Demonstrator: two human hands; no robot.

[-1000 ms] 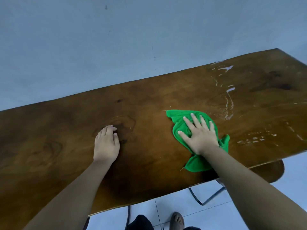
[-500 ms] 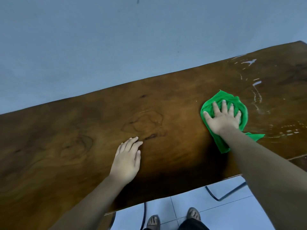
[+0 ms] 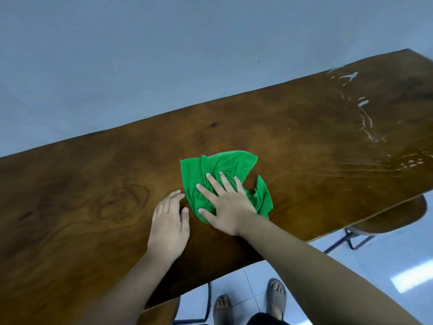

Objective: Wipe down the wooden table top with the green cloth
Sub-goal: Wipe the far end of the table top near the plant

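A long dark wooden table top (image 3: 93, 188) fills the middle of the head view. On it lies a crumpled green cloth (image 3: 222, 167). My right hand (image 3: 225, 202) presses flat on the cloth's near part, fingers spread. My left hand (image 3: 169, 221) rests flat on the bare wood just left of the cloth, fingers together, almost touching its edge. White wet streaks (image 3: 367, 123) mark the table's far right part.
A plain grey-blue wall (image 3: 164, 55) stands behind the table. A round wooden stool (image 3: 393, 216) with a metal frame sits under the right end. My two sandalled feet (image 3: 276, 294) stand on the white tiled floor below the near edge.
My right hand has slid the cloth from the right side back toward the middle of the table, close to my left hand. The cloth has spread out wider.
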